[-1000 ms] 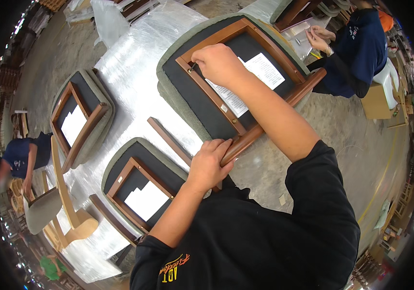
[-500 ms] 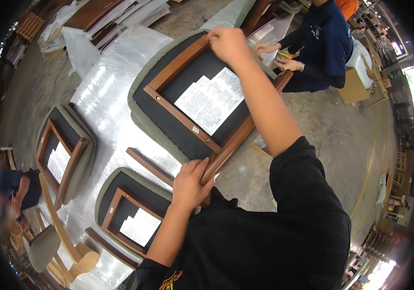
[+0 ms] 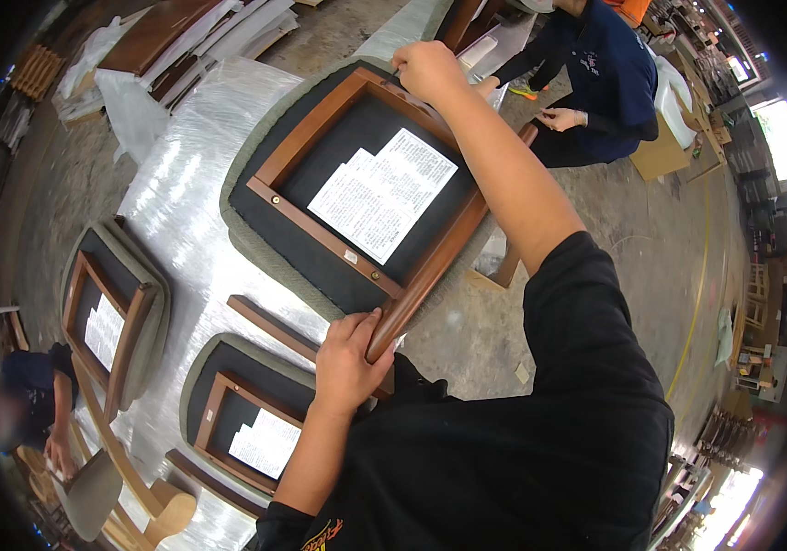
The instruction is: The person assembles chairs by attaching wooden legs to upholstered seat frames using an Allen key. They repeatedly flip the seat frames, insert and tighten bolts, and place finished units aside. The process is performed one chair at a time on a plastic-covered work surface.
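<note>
An upholstered chair seat (image 3: 292,243) with grey-green fabric is turned underside up in front of me, showing its black backing, brown wooden frame and white printed labels (image 3: 384,195). My left hand (image 3: 349,360) is closed around the near end of the frame's long rounded rail (image 3: 430,280). At the far end, my right hand (image 3: 427,72) grips the edge of the seat, its fingertips curled over and partly hidden. Beside my left forearm lies a second such seat (image 3: 196,395), also underside up. A loose brown wooden bar (image 3: 272,326) lies between the two seats.
Another framed seat (image 3: 150,285) rests on the plastic-wrapped table (image 3: 182,193) at left. Curved pale wooden chair parts (image 3: 168,514) stand at lower left near a co-worker (image 3: 39,386). A second co-worker (image 3: 600,87) is beyond my right arm, by a cardboard box (image 3: 660,156).
The held seat has shifted slightly left and toward me, with both my hands still on it. The co-worker at right has lowered and parted their hands; the one at left has reached toward the chair parts.
</note>
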`<state>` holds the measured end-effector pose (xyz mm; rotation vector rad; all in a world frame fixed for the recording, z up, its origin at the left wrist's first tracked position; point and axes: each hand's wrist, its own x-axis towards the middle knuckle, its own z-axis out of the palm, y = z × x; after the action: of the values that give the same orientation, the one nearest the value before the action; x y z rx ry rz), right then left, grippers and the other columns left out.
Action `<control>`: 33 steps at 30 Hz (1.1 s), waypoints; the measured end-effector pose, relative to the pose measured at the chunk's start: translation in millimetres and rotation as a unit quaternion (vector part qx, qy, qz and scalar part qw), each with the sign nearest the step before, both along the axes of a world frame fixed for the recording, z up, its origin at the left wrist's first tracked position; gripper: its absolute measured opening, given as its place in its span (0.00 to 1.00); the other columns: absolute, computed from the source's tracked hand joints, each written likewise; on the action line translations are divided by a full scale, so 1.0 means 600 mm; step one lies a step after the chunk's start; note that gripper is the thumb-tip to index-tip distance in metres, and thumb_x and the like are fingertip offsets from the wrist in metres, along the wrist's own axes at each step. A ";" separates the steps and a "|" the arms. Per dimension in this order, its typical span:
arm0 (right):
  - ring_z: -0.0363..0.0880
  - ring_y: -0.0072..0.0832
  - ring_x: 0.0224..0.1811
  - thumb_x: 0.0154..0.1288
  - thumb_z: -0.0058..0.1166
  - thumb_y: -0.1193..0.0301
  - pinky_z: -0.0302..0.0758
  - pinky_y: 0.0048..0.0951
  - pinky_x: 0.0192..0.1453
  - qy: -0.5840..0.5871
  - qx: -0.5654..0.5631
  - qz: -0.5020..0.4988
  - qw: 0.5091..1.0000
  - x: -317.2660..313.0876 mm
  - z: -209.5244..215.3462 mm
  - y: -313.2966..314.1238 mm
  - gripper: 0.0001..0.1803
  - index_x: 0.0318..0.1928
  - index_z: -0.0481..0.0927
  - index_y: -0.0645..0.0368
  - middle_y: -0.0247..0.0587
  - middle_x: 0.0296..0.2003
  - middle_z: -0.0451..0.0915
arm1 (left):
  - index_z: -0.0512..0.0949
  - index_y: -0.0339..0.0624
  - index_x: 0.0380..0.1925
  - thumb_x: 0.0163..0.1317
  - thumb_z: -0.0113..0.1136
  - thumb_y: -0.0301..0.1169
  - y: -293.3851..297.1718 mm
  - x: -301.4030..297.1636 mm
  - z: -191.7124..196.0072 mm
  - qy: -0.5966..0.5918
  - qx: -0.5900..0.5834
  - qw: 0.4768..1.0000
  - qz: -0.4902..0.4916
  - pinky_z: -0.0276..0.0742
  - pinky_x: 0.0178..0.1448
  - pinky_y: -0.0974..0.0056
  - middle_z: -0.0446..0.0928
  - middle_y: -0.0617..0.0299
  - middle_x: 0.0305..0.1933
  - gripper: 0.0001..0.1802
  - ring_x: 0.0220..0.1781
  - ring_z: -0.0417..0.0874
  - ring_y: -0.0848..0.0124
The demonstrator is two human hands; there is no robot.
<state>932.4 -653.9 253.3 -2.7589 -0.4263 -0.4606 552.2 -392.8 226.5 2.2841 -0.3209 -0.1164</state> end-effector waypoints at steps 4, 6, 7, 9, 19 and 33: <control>0.89 0.50 0.44 0.65 0.62 0.70 0.84 0.45 0.54 -0.067 0.047 -0.008 0.997 -0.012 0.027 -0.018 0.10 0.44 0.92 0.52 0.48 0.40 0.90 | 0.85 0.40 0.58 0.56 0.76 0.33 -0.003 0.000 -0.001 -0.018 0.004 1.000 0.003 0.83 0.60 0.52 0.84 0.54 0.54 0.28 0.55 0.84 0.53; 0.90 0.49 0.41 0.66 0.62 0.70 0.86 0.42 0.51 -0.085 0.075 -0.030 0.993 -0.035 0.053 -0.050 0.08 0.41 0.91 0.55 0.47 0.37 0.90 | 0.86 0.41 0.58 0.56 0.76 0.34 -0.005 -0.001 -0.002 -0.027 0.002 1.000 0.003 0.83 0.58 0.52 0.84 0.56 0.53 0.28 0.54 0.84 0.53; 0.90 0.48 0.40 0.65 0.61 0.71 0.86 0.42 0.50 -0.015 0.054 -0.049 0.997 -0.055 0.063 -0.069 0.07 0.40 0.90 0.56 0.47 0.37 0.90 | 0.86 0.41 0.58 0.56 0.76 0.34 -0.005 -0.001 -0.003 -0.027 -0.001 1.000 0.005 0.83 0.58 0.52 0.84 0.55 0.53 0.28 0.54 0.84 0.53; 0.90 0.46 0.40 0.65 0.60 0.72 0.86 0.40 0.49 0.129 0.014 -0.089 0.988 -0.093 0.081 -0.108 0.07 0.38 0.90 0.57 0.47 0.35 0.90 | 0.86 0.40 0.58 0.56 0.76 0.34 -0.005 -0.002 -0.004 -0.026 -0.003 1.000 0.006 0.83 0.59 0.51 0.84 0.55 0.53 0.28 0.54 0.84 0.53; 0.88 0.48 0.39 0.62 0.60 0.73 0.82 0.43 0.49 0.031 0.116 -0.024 0.992 -0.198 -0.027 -0.241 0.08 0.39 0.91 0.56 0.51 0.34 0.88 | 0.85 0.39 0.58 0.55 0.75 0.32 -0.005 -0.006 -0.019 -0.023 -0.018 1.000 0.002 0.82 0.61 0.52 0.83 0.52 0.54 0.28 0.56 0.83 0.51; 0.81 0.15 0.29 0.75 0.63 0.72 0.80 0.21 0.33 0.049 0.288 -0.038 0.956 -0.400 0.092 0.027 0.17 0.61 0.84 0.63 0.37 0.40 0.90 | 0.70 0.39 0.74 0.69 0.70 0.46 0.087 -0.074 -0.024 0.052 -0.144 0.988 -0.018 0.69 0.78 0.48 0.76 0.42 0.70 0.39 0.74 0.73 0.45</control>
<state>692.4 -637.5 308.4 -2.2212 -0.1299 -0.3888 508.0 -340.4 212.3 1.9794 -0.3042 -0.1957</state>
